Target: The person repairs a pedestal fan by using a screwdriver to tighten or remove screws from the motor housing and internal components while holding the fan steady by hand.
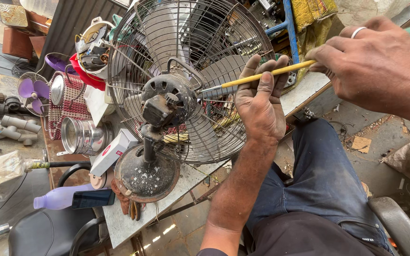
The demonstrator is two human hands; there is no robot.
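A table fan (186, 80) lies on its front on the workbench (119, 223), with its wire cage, dark motor housing (169, 99) and round rusty base (145, 173) facing me. My left hand (262, 102) grips the cage's right rim, fingers curled over the wires. My right hand (380, 66), a ring on one finger, holds a long screwdriver (262, 76) with a yellow shaft and green handle. Its metal tip reaches the right side of the motor housing.
Clutter crowds the bench to the left: a small purple fan (32, 90), a steel canister (84, 135), a white box (112, 151), a lilac bottle (60, 196), grey pipe fittings (10, 125). My legs in blue trousers (319, 185) are below, and a chair arm (399, 225) is at right.
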